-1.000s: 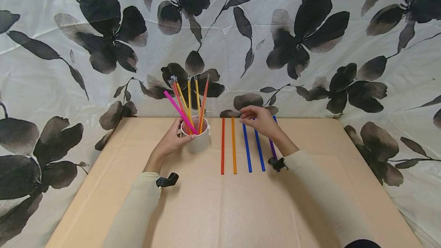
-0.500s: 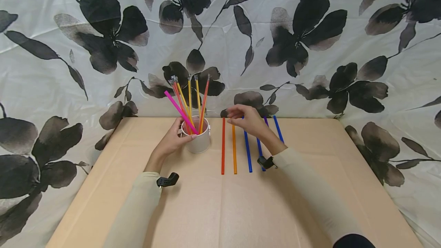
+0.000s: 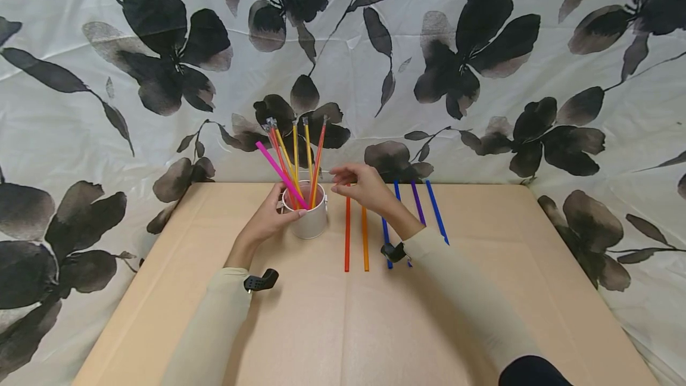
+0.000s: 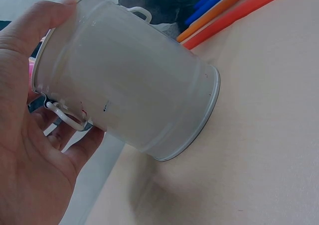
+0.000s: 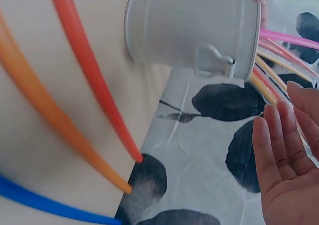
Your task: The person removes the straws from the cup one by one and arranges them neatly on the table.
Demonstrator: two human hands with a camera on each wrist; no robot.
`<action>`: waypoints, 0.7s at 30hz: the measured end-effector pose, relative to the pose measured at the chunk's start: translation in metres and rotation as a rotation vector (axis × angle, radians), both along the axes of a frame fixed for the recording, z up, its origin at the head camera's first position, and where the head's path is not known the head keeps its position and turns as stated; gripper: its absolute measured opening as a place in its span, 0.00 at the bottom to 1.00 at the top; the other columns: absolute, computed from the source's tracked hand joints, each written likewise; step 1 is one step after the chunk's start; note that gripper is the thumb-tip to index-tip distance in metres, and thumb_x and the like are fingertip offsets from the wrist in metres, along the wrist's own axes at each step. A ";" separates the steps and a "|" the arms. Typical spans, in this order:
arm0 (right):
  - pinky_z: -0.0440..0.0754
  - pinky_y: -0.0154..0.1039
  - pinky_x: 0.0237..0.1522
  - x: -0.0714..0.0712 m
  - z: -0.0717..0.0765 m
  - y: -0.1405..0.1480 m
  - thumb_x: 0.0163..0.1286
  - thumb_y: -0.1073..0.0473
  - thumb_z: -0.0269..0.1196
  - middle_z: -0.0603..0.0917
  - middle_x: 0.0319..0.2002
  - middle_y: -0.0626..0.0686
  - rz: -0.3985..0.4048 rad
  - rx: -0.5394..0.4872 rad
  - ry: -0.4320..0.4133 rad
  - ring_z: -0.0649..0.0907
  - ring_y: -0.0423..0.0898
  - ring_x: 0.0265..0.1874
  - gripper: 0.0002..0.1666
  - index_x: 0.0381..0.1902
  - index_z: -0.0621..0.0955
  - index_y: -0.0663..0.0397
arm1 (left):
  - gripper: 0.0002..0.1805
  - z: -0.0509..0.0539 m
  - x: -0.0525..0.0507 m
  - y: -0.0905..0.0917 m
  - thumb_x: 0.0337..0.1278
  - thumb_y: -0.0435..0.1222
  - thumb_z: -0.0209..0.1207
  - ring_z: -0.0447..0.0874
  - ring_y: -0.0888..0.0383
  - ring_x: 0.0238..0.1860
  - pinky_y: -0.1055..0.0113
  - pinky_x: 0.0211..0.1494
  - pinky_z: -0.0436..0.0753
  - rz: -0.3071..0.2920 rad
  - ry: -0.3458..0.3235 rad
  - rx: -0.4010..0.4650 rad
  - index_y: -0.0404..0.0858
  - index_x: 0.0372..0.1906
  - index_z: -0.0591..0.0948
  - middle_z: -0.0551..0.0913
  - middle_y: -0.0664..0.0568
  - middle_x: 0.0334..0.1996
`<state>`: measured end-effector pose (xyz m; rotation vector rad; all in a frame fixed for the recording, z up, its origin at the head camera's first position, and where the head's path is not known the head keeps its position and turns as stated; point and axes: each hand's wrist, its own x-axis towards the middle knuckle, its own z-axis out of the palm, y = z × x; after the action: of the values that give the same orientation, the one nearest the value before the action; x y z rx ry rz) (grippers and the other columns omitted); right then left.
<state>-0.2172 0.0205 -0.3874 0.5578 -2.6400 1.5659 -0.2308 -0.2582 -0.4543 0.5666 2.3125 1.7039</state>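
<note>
My left hand (image 3: 270, 215) grips a white metal bucket (image 3: 311, 225) by its rim, fingers behind and thumb in front. In the bucket stand several thin brushes or sticks (image 3: 295, 148) in red and yellow, and a pink stick (image 3: 276, 168) leans left. My right hand (image 3: 365, 188) hovers right of the bucket, above the tops of a red stick (image 3: 347, 237) and an orange stick (image 3: 365, 243). The right wrist view shows the right hand (image 5: 289, 170) with extended fingers, nothing visible in it, near the bucket (image 5: 194, 26).
Right of the orange stick lie blue sticks (image 3: 438, 213) and a purple stick (image 3: 418, 202), partly under my right forearm. The wooden table (image 3: 300, 326) ends at a back edge, where a white cloth with dark flowers (image 3: 343, 64) hangs.
My right hand has moved left from above the blue sticks to beside the bucket, uncovering the tops of the blue and purple sticks. The left hand and bucket have not moved.
</note>
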 end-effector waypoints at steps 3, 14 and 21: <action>0.87 0.37 0.48 -0.004 0.000 -0.007 0.67 0.63 0.70 0.86 0.46 0.57 0.020 0.000 0.003 0.86 0.46 0.43 0.20 0.56 0.83 0.55 | 0.42 0.000 0.000 0.002 0.60 0.38 0.69 0.54 0.44 0.77 0.37 0.77 0.57 0.007 0.010 0.002 0.43 0.74 0.58 0.62 0.43 0.72; 0.87 0.35 0.45 -0.020 -0.005 -0.029 0.67 0.66 0.68 0.86 0.45 0.53 0.075 0.018 0.014 0.85 0.45 0.43 0.19 0.56 0.83 0.58 | 0.42 -0.001 -0.003 0.008 0.60 0.40 0.70 0.58 0.45 0.75 0.38 0.76 0.61 0.037 0.028 -0.002 0.44 0.73 0.59 0.64 0.44 0.70; 0.87 0.34 0.42 -0.028 -0.006 -0.041 0.67 0.66 0.69 0.87 0.44 0.53 0.119 0.022 0.020 0.86 0.47 0.43 0.21 0.57 0.82 0.61 | 0.42 0.002 -0.005 0.013 0.61 0.39 0.69 0.57 0.45 0.75 0.37 0.76 0.61 0.048 0.012 0.006 0.45 0.74 0.59 0.63 0.44 0.71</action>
<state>-0.2453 -0.0205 -0.3931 0.7413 -2.6578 1.5539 -0.2353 -0.2455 -0.4523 0.5283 2.3478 1.7341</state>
